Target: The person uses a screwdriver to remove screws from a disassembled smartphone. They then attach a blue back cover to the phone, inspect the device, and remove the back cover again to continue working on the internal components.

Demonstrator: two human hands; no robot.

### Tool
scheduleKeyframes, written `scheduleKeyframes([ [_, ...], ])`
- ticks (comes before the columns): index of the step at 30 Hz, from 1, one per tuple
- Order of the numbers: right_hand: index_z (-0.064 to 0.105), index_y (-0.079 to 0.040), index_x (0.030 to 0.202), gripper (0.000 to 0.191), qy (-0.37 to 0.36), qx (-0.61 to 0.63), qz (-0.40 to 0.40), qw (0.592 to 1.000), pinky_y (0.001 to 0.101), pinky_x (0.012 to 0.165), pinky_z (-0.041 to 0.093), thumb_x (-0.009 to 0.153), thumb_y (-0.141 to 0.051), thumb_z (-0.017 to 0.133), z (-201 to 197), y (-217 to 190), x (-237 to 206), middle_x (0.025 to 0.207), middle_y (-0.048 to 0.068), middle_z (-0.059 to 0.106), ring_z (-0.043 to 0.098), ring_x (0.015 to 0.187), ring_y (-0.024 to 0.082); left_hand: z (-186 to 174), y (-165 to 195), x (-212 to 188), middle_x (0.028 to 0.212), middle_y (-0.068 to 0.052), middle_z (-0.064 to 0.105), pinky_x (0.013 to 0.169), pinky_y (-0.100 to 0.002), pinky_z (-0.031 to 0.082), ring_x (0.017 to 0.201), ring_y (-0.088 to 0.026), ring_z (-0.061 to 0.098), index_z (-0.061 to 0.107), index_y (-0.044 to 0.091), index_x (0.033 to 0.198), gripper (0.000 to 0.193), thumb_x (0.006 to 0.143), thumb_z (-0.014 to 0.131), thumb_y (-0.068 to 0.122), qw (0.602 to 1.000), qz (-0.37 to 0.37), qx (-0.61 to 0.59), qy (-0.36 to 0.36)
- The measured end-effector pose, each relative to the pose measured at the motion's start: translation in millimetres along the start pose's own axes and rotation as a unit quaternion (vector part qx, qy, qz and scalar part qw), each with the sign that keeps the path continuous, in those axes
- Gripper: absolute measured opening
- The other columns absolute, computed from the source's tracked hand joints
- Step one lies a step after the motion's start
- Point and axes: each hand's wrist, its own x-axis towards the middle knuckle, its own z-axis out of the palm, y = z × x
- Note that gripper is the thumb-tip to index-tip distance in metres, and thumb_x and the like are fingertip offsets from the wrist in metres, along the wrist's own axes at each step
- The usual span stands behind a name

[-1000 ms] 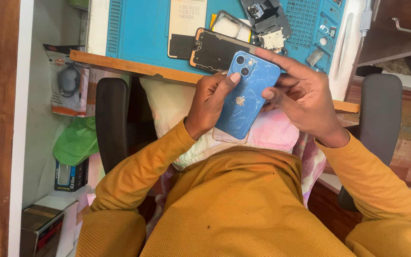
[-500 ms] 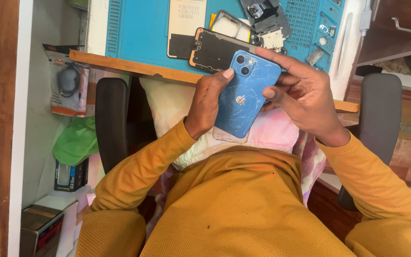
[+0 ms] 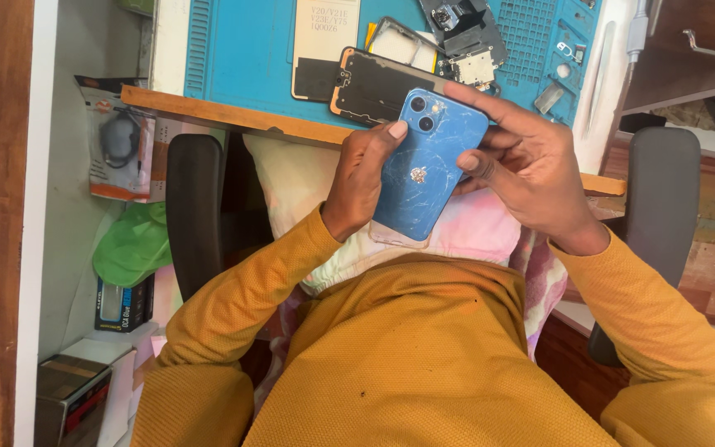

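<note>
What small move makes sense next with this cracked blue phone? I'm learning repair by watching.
Probably turn the blue phone over to reach its screen side. Both the left hand and the right hand grip its edges with the cracked back facing up, and opened phone parts already lie on the blue mat.

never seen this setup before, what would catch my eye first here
The blue phone at centre, its back glass cracked, held between the left hand and right hand. Above it, a blue repair mat carries an opened phone frame and loose parts.
</note>
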Motion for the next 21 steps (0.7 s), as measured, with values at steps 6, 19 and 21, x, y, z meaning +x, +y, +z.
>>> scheduleKeyframes([
  [6, 0.046, 0.002, 0.155, 0.059, -0.001, -0.005, -0.006, 1.0, 0.0299, 0.081, 0.068, 0.102, -0.013, 0.068, -0.5, 0.3, 1.1, 0.12, 0.016, 0.073, 0.074, 0.101, 0.016, 0.4, 0.6, 0.1, 0.078, 0.003, 0.046, 0.069, -0.028, 0.04, 0.076, -0.006, 0.042, 0.053, -0.001, 0.085, 0.041, 0.112, 0.049, 0.029, 1.0, -0.004, 0.017, 0.002],
  [19, 0.045, 0.002, 0.156, 0.059, -0.003, 0.003, 0.011, 1.0, 0.0305, 0.081, 0.068, 0.102, -0.011, 0.066, 0.1, 1.2, 1.3, 0.118, 0.015, 0.073, 0.073, 0.1, 0.016, -1.0, -0.8, -0.1, 0.079, 0.003, 0.048, 0.069, -0.027, 0.04, 0.076, -0.006, 0.044, 0.056, -0.001, 0.085, 0.039, 0.111, 0.051, 0.027, 0.999, -0.021, -0.024, 0.002],
  [21, 0.045, 0.001, 0.155, 0.058, 0.001, 0.004, 0.012, 1.0, 0.0306, 0.08, 0.068, 0.102, -0.011, 0.066, 0.7, 1.4, 1.7, 0.118, 0.015, 0.073, 0.073, 0.1, 0.016, -1.6, -0.1, 0.5, 0.077, 0.003, 0.05, 0.068, -0.027, 0.041, 0.075, -0.006, 0.045, 0.056, -0.001, 0.084, 0.038, 0.11, 0.05, 0.027, 0.999, -0.032, -0.026, 0.001],
])
